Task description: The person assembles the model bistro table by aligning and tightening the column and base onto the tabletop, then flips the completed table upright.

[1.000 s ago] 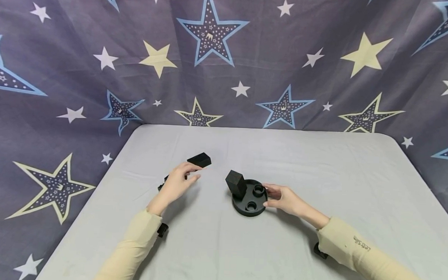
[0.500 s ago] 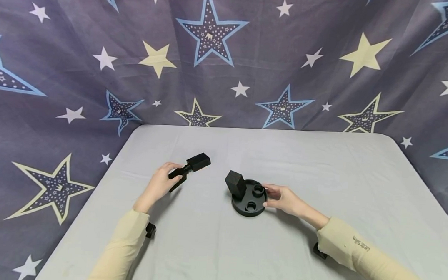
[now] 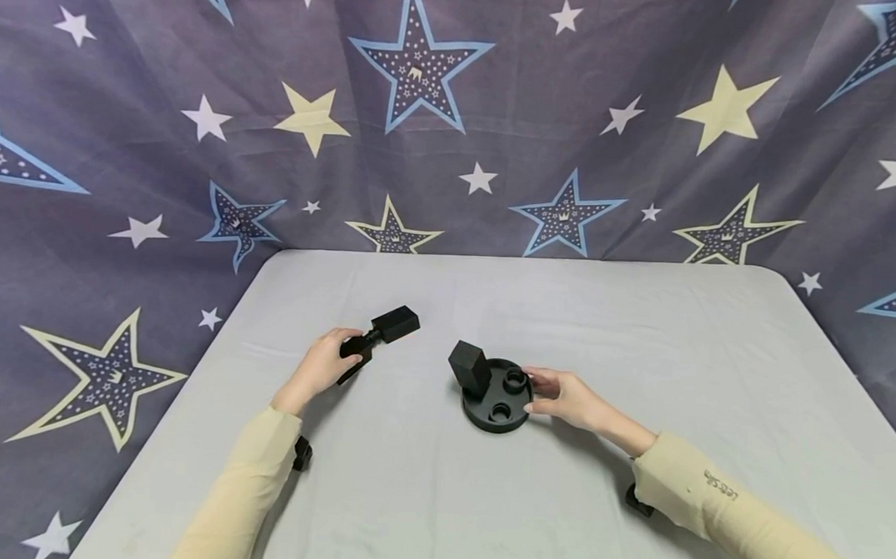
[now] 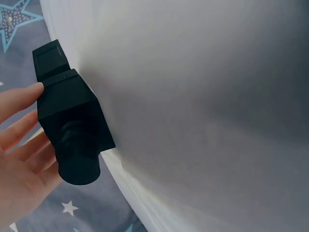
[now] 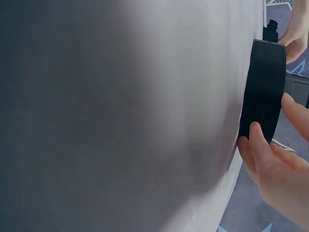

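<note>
My left hand [image 3: 318,369] grips a black block [image 3: 356,360] between thumb and fingers, low over the table. In the left wrist view a round, ridged peg [image 4: 78,166] sticks out of that block's near end. Just beyond lies a second black block [image 3: 396,323], close against a narrow neck in the head view; whether the two are joined, I cannot tell. My right hand [image 3: 576,402] holds the rim of a round black base [image 3: 496,425], its thumb and fingers at the right edge. Ring-shaped sockets [image 3: 514,380] show on the base, and a square black post [image 3: 470,369] stands tilted at its left.
A pale cloth [image 3: 604,320] covers the table, with small creases. Behind it hangs a dark curtain [image 3: 494,81] printed with stars. Dark wrist devices [image 3: 303,454] sit under both sleeves.
My left hand has drawn left from above the blocks and taken hold of the nearer block, uncovering the neck between the two. My right hand and the round base stay in place.
</note>
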Available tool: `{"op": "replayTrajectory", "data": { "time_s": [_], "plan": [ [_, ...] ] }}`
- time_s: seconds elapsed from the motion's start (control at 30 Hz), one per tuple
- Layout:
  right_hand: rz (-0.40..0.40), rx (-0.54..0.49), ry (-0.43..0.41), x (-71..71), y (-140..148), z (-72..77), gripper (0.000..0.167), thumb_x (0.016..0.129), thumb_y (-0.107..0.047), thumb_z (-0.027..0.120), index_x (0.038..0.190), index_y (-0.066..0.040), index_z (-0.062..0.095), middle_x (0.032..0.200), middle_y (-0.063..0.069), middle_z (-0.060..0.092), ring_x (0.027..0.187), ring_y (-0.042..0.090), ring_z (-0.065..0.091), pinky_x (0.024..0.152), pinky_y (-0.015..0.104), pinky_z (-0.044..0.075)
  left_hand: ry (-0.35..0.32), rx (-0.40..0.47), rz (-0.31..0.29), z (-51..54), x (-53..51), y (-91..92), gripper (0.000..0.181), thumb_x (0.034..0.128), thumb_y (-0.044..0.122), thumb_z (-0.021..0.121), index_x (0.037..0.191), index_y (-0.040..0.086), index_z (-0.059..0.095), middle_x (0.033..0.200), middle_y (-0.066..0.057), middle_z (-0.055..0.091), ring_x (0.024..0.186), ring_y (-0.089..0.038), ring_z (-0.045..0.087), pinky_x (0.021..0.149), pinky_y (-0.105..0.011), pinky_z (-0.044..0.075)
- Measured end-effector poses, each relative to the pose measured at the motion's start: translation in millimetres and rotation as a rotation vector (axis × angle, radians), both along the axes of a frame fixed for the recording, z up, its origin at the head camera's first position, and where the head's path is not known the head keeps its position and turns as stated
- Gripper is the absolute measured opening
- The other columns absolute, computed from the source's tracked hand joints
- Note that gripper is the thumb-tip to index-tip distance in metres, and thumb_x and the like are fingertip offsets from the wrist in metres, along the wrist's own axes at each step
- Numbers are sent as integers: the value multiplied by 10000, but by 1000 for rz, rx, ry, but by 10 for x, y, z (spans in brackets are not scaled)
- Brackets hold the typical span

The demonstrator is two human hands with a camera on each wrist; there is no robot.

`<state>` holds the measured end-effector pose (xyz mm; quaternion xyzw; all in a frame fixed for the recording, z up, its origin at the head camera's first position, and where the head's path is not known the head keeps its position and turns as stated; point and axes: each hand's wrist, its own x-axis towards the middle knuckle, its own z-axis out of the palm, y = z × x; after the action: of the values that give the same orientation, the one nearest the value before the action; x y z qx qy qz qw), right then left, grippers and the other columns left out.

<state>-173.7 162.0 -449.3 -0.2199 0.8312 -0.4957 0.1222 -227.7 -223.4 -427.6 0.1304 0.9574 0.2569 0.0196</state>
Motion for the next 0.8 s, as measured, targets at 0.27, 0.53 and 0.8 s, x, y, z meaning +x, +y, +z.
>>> {"op": "replayTrajectory", "data": {
  "time_s": [0.27,0.53,0.8],
  "plan": [
    [-9,-6,-21,-5,-14,3,570,782,-75,659,1275,69,412,1257,254,446,1101,371,475,922,424,400,-11,-27,-28,-13,-47,15,427,818,58,604,1210,-55,479,1194,-270,471,1098,-409,440,904,-500,379],
    [-7,-3,-20,3,-17,7,571,785,-92,660,1276,64,414,1257,253,447,1105,372,470,917,429,402,60,1,-70,-12,-24,16,355,780,30,634,1123,-27,559,1109,-235,516,1028,-396,486,851,-493,415],
    [0,-1,3,-2,-6,-3,567,789,-93,656,1269,84,410,1253,269,442,1101,384,468,916,432,402,119,130,-33,41,89,10,342,761,58,667,1089,36,571,1116,-190,527,930,-368,534,767,-456,466]
  ]
}}
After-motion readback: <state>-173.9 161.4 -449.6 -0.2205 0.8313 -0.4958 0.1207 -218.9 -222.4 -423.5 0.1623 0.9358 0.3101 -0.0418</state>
